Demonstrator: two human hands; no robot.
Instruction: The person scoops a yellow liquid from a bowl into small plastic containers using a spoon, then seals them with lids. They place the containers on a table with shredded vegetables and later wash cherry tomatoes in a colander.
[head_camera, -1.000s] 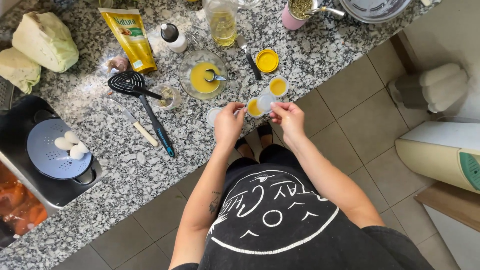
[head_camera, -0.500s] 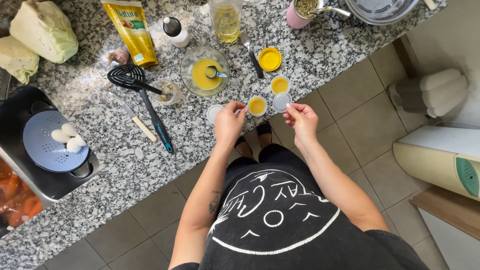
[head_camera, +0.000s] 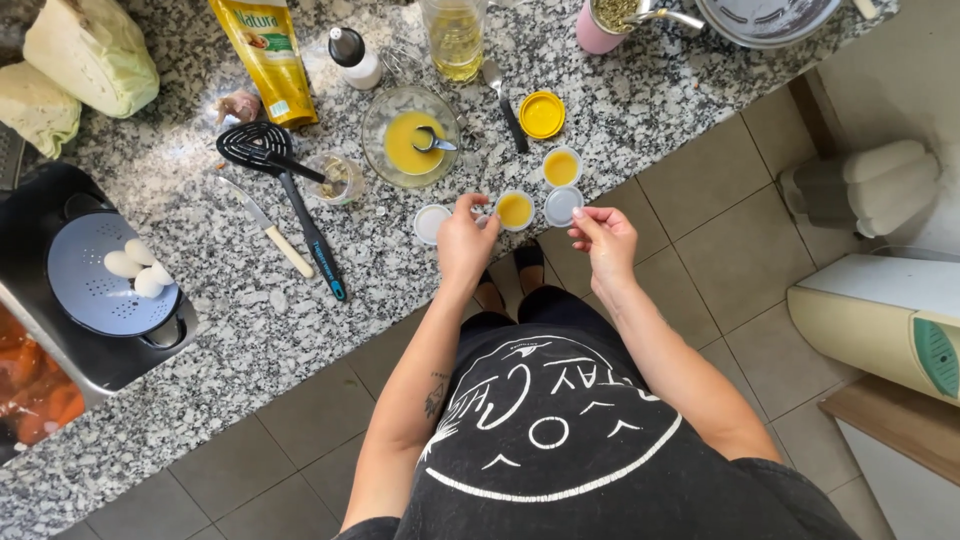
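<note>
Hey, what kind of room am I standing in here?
Most likely a home kitchen: a speckled granite countertop carries a clear glass bowl of yellow liquid, a black slotted spatula and a blue perforated tray holding white eggs.

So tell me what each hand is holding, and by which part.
The left hand pinches the near rim of a small cup of yellow sauce. The right hand holds nothing, fingers loosely curled beside a clear lid.

A speckled, polished granite surface (head_camera: 200, 330) is seen under a clear glass bowl (head_camera: 378, 105), small translucent plastic cups (head_camera: 515, 210), and a matt black plastic spatula (head_camera: 285, 190).
</note>
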